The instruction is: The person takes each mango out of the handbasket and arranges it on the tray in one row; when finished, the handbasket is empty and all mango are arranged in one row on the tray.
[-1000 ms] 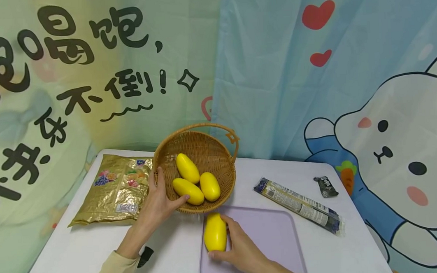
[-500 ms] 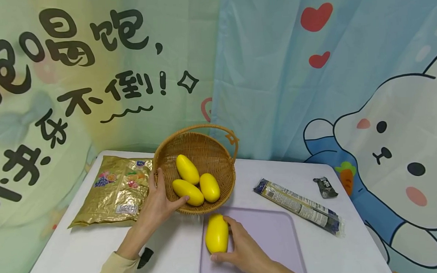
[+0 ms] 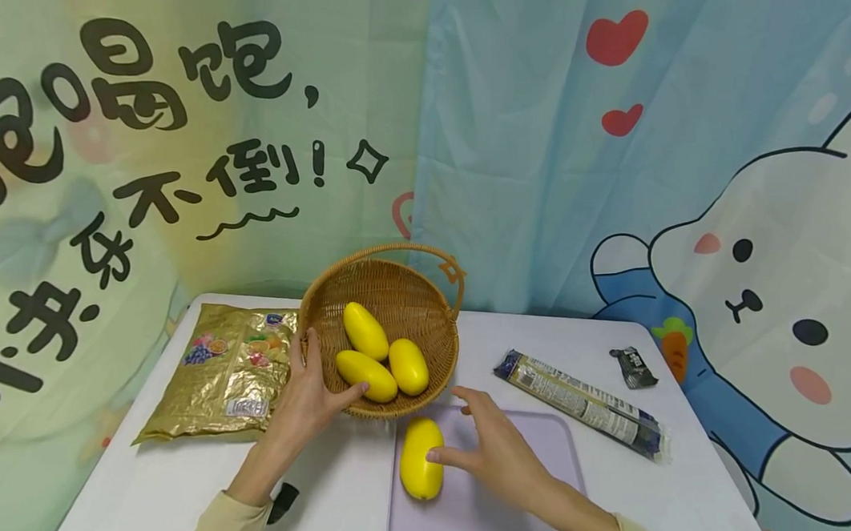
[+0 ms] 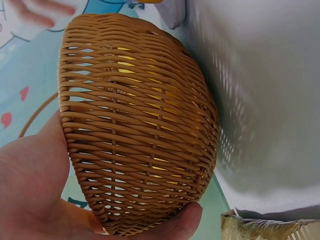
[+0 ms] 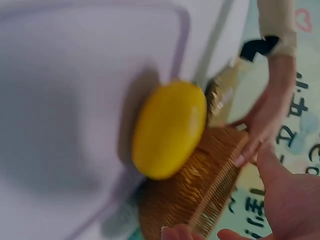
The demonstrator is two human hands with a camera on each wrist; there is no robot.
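Observation:
My left hand [image 3: 313, 396] grips the left rim of a brown wicker basket [image 3: 416, 298], thumb over the front edge. The basket's opening faces toward me. Inside it lie three smooth yellow mangoes [image 3: 365, 330]. In the left wrist view, fingers wrap round the woven wall [image 4: 135, 115], and yellow shows through its gaps. Another yellow mango [image 3: 420, 466] lies on the left part of a pale purple tray [image 3: 551, 459]. Just right of that mango, my right hand [image 3: 504, 458] hovers over the tray, fingers spread, holding nothing; in the right wrist view, the hand and mango [image 5: 170, 130] are apart.
A gold snack bag [image 3: 214, 373] lies at the left, beside the basket. Right of the tray lies a long wrapped packet [image 3: 584, 404], with a small black packet [image 3: 635, 367] beyond it. A printed curtain [image 3: 507, 173] hangs behind the white table [image 3: 336, 495].
My right hand has let go of the mango on the tray and moved up and to the right. The left hand and basket hold almost still.

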